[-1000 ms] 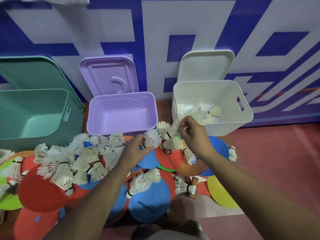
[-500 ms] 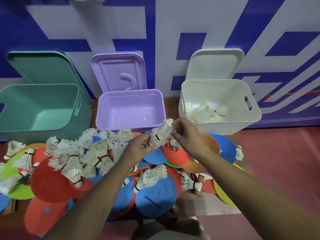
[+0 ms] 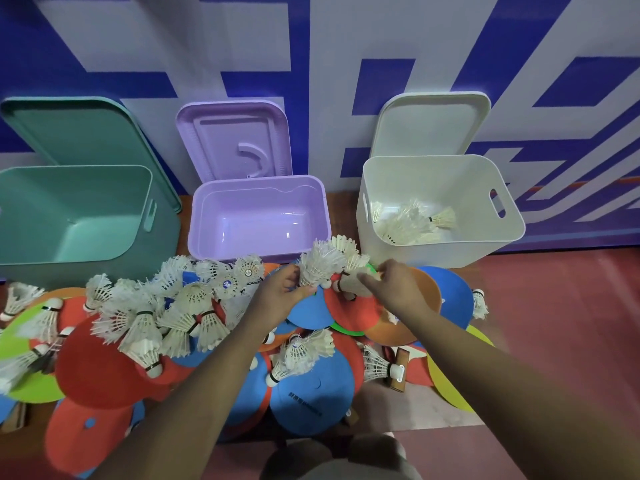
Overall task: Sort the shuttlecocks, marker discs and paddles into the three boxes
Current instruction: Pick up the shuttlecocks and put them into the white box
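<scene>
So the person's left hand (image 3: 280, 296) has its grip curled round the base end of a fluffy bunch of white feather shuttlecocks (image 3: 320, 263). The right hand (image 3: 394, 289) is pinching a cream feather shuttlecock (image 3: 353, 284) right beside it, fingers closed on the skirt. They overlap, so I can't tell how many each grip has.

Both hands sit just above the heap, between the open lilac plastic box (image 3: 258, 180) and the open white plastic box (image 3: 446, 252). That makes sense: the white box already has a small pile of shuttlecocks (image 3: 408, 225) at the bottom, so my guess is this handful goes there, and grabbing several at once saves trips. The lilac box and the big teal plastic box (image 3: 86, 263) show nothing inside, so they're presumably for the discs and paddles. Each box's lid is propped against the blue-and-white wall behind it, out of the way of the opening.

Most of the job is left, I'd say. A loose heap of feather shuttlecocks (image 3: 156, 317) lies on the flat round marker discs on the floor, like the red disc (image 3: 97, 368) and the blue disc (image 3: 311, 400). A wooden paddle handle (image 3: 398, 374) pokes out from underneath. Clearing the feathers first looks smart, since they're on top and crush easily.
</scene>
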Motion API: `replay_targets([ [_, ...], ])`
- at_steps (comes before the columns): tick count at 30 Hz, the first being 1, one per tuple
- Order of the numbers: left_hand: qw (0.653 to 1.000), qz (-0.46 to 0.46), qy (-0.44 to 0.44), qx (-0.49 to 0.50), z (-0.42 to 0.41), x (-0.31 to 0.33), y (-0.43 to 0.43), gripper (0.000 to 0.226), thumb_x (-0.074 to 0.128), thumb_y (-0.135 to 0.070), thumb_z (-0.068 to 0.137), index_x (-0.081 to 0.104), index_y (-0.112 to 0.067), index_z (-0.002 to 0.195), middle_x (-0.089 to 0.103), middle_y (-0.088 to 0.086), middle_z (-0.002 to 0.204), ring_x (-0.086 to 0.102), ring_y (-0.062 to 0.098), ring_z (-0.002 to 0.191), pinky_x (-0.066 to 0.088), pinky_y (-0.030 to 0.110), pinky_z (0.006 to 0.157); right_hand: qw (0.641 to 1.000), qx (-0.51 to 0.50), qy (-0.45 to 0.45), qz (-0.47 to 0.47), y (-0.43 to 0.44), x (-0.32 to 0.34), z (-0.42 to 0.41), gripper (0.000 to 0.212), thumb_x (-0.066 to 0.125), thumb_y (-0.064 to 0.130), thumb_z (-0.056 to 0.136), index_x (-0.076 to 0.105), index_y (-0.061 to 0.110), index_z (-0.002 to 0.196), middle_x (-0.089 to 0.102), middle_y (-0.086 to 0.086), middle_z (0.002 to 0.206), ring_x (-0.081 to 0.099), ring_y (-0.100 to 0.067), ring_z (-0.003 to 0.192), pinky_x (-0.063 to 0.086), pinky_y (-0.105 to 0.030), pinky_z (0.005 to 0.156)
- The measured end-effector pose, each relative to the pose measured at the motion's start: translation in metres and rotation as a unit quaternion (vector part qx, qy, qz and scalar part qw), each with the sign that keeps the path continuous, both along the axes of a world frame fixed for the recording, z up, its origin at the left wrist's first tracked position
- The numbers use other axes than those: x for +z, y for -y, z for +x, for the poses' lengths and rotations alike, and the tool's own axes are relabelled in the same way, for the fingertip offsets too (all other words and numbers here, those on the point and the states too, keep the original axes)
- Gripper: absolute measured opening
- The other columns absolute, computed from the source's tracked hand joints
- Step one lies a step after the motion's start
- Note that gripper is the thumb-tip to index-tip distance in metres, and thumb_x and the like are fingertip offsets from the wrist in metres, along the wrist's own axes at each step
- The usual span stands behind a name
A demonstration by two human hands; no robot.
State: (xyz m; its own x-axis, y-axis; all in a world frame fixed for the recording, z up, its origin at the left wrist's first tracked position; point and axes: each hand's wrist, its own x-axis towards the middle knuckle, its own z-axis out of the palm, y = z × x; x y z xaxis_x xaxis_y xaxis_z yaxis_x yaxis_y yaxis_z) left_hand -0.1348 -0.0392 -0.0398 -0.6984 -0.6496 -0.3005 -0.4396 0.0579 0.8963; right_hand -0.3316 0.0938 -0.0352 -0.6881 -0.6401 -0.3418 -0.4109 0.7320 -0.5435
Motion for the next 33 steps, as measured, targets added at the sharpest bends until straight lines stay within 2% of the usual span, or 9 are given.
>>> replay_targets([
  [1,1.000,0.000,0.002,0.003,0.001,-0.002,0.001,0.021,0.073,-0.028,0.085,0.064,-0.037,0.102,0.069,-0.015,0.098,0.063,-0.007,0.087,0.047,0.015,0.079,0.999,0.016,0.005,0.039,-0.001,-0.010,-0.001,0.053,0.065,0.049,0.086,0.060,0.002,0.111,0.063,-0.012,0.101,0.059,-0.026,0.095,0.037,-0.029,0.069],
  [3,1.000,-0.001,0.008,0.002,0.004,-0.008,0.002,0.021,0.073,-0.031,0.085,0.066,-0.033,0.105,0.069,-0.013,0.098,0.064,0.000,0.091,0.049,0.021,0.082,0.998,0.043,0.004,0.053,-0.001,-0.025,0.001,0.047,0.068,0.044,0.084,0.065,0.003,0.105,0.064,-0.013,0.100,0.060,-0.027,0.094,0.036,-0.029,0.069],
  [6,1.000,0.005,0.014,-0.005,0.007,-0.014,0.002,0.025,0.073,-0.033,0.084,0.066,-0.030,0.108,0.071,-0.009,0.100,0.065,0.008,0.095,0.051,0.028,0.087,0.997,0.068,-0.021,0.011,0.003,-0.028,0.008,0.018,0.067,0.023,0.084,0.068,0.007,0.079,0.063,-0.010,0.073,0.058,-0.027,0.072,0.038,-0.032,0.062],
  [9,1.000,0.011,0.017,0.004,0.007,-0.014,0.002,0.026,0.073,-0.036,0.083,0.066,-0.031,0.108,0.071,-0.009,0.102,0.065,0.010,0.097,0.050,0.028,0.086,0.995,0.086,-0.040,-0.043,0.004,-0.011,0.010,0.016,0.062,0.018,0.086,0.070,0.005,0.080,0.066,-0.009,0.077,0.061,-0.024,0.074,0.046,-0.036,0.064],
  [15,1.000,0.002,0.003,0.024,0.003,-0.006,0.001,0.021,0.072,-0.032,0.086,0.066,-0.031,0.106,0.070,-0.011,0.097,0.065,0.010,0.094,0.047,0.024,0.081,0.983,0.085,-0.042,-0.154,0.000,0.058,-0.006,0.019,0.060,0.022,0.090,0.056,0.016,0.073,0.048,0.008,0.060,0.045,-0.005,0.056,0.031,-0.018,0.052],
  [20,0.999,0.015,0.005,0.030,-0.002,0.002,-0.003,0.023,0.073,-0.028,0.085,0.065,-0.032,0.106,0.070,-0.011,0.103,0.065,0.007,0.096,0.048,0.024,0.081,0.968,0.052,-0.065,-0.235,0.007,0.090,-0.011,0.012,0.059,0.020,0.090,0.060,0.015,0.079,0.052,0.010,0.067,0.049,-0.003,0.064,0.033,-0.013,0.056],
  [26,1.000,0.006,0.002,0.004,0.000,0.016,-0.010,0.026,0.073,-0.017,0.084,0.065,-0.031,0.104,0.068,-0.019,0.095,0.062,-0.012,0.084,0.045,0.009,0.073,0.956,0.234,-0.062,-0.167,0.014,0.081,0.014,0.011,0.061,0.017,0.092,0.065,0.009,0.086,0.062,0.001,0.080,0.048,-0.011,0.070,0.033,-0.024,0.063],
  [30,1.000,-0.002,0.002,0.009,0.014,0.015,-0.011,0.029,0.075,-0.017,0.083,0.064,-0.040,0.097,0.068,-0.015,0.096,0.062,-0.010,0.084,0.047,0.015,0.079,0.939,0.273,-0.096,-0.187,0.021,0.076,0.024,0.011,0.061,0.011,0.091,0.064,0.005,0.083,0.062,-0.003,0.077,0.048,-0.015,0.070,0.033,-0.025,0.066],
  [33,1.000,-0.001,0.010,0.023,0.025,0.011,-0.013,0.031,0.076,-0.022,0.082,0.062,-0.044,0.098,0.068,-0.013,0.100,0.064,0.000,0.091,0.050,0.021,0.084,0.942,0.246,-0.059,-0.219,0.023,0.077,0.028,0.014,0.060,0.016,0.094,0.065,0.008,0.083,0.065,-0.002,0.079,0.053,-0.016,0.073,0.033,-0.016,0.069],
])
